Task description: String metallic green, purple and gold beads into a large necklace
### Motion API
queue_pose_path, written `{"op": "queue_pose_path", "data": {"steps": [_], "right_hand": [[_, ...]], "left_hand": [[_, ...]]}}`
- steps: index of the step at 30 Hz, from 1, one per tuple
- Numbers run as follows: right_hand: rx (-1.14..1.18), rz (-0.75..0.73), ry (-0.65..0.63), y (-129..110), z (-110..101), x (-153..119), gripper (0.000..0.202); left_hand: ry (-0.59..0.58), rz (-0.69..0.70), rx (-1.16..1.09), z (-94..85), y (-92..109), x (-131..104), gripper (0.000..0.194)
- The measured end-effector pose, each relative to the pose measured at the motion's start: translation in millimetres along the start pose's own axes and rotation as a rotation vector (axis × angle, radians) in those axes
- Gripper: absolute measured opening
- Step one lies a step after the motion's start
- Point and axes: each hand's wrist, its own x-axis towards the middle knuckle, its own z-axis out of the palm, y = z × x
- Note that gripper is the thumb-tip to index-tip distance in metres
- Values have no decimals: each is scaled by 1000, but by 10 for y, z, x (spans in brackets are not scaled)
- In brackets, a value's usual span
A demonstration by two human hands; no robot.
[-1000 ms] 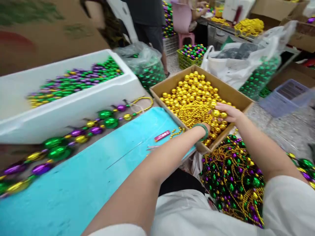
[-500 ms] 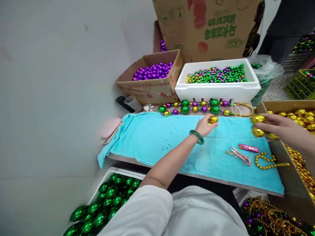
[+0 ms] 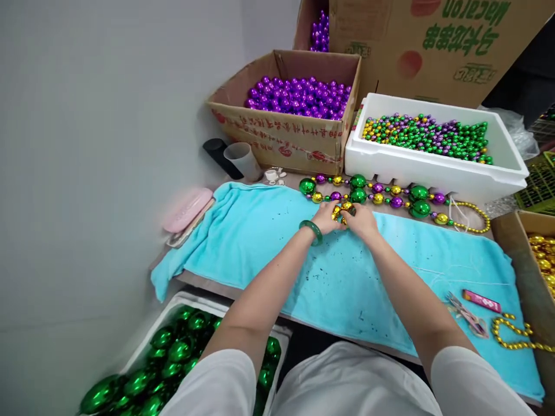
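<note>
Both my hands meet over the turquoise towel (image 3: 260,237), just in front of the beaded necklace. My left hand (image 3: 326,218), a green bangle (image 3: 311,231) on its wrist, is closed on shiny gold beads (image 3: 336,214). Fingers of my right hand (image 3: 363,222) are also closed on gold beads, touching those in the left; fingers partly hide them. The beaded necklace (image 3: 396,202) of green, purple and gold beads lies in a long double row behind. On the towel's right part rest small scissors (image 3: 467,315), a pink packet (image 3: 481,301) and a short gold bead string (image 3: 515,345).
Behind stand a cardboard box (image 3: 281,136) of purple beads and a white foam box (image 3: 437,164) of mixed beads. A carton (image 3: 505,231) with gold beads is at right. Green beads fill a foam box (image 3: 284,335) at lower left. A pink case (image 3: 191,209) sits left.
My right hand has come left from the gold bead carton with gold beads and joined my left hand. The view has shifted, turning leftward and closer to the towel.
</note>
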Motion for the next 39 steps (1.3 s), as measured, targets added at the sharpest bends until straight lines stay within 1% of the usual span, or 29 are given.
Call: {"op": "queue_pose_path", "data": {"steps": [2, 4, 8, 10, 12, 14, 16, 18, 20, 22, 24, 26, 28, 30, 32, 33, 34, 35, 36, 37, 39], "right_hand": [[-64, -35, 70, 29, 59, -11, 58], [-94, -63, 109, 79, 113, -23, 56], [-24, -53, 159, 200, 179, -19, 51], [97, -40, 209, 251, 200, -2, 52], [295, -22, 277, 287, 229, 17, 52], [526, -6, 385, 306, 271, 25, 50], [714, -16, 497, 308, 313, 19, 44], [805, -47, 572, 296, 335, 9, 38], [820, -84, 617, 278, 308, -3, 33], [817, -127, 645, 270, 209, -21, 27], [794, -205, 653, 294, 32, -40, 21], [714, -316, 668, 358, -208, -45, 15], [594, -411, 709, 453, -478, -30, 14], [494, -438, 765, 556, -748, 6, 13], [425, -425, 810, 648, -999, 81, 15], [385, -421, 826, 687, -1116, 144, 16], [338, -422, 843, 721, -1228, 229, 17], [279, -426, 866, 748, -1332, 337, 18], [215, -416, 892, 769, -1429, 467, 19], [165, -391, 912, 782, -1515, 613, 20], [114, -291, 888, 793, -1650, 916, 21]], "left_hand": [[-31, 62, 62, 22, 0, -6, 94], [-30, 87, 113, 57, 12, -24, 96], [4, 93, 122, 160, 25, -65, 100], [38, 106, 90, 225, 10, -75, 101], [84, 141, 49, 292, -18, -81, 101], [135, 186, 1, 348, -51, -90, 102], [171, 202, -48, 381, -80, -100, 104], [180, 189, -82, 381, -103, -108, 105], [175, 197, -76, 343, -117, -123, 106], [187, 213, -45, 282, -130, -174, 107], [215, 216, -12, 227, -162, -287, 104], [231, 203, 12, 208, -234, -469, 96], [230, 176, 27, 235, -351, -703, 88], [227, 149, 44, 278, -483, -948, 81], [250, 134, 64, 272, -575, -1137, 76], [276, 136, 76, 226, -587, -1190, 73], [314, 147, 91, 138, -572, -1205, 70], [363, 169, 111, 5, -526, -1182, 67], [420, 203, 137, -175, -454, -1121, 64], [486, 248, 171, -398, -357, -1023, 62], [625, 346, 248, -931, -120, -725, 59]]}}
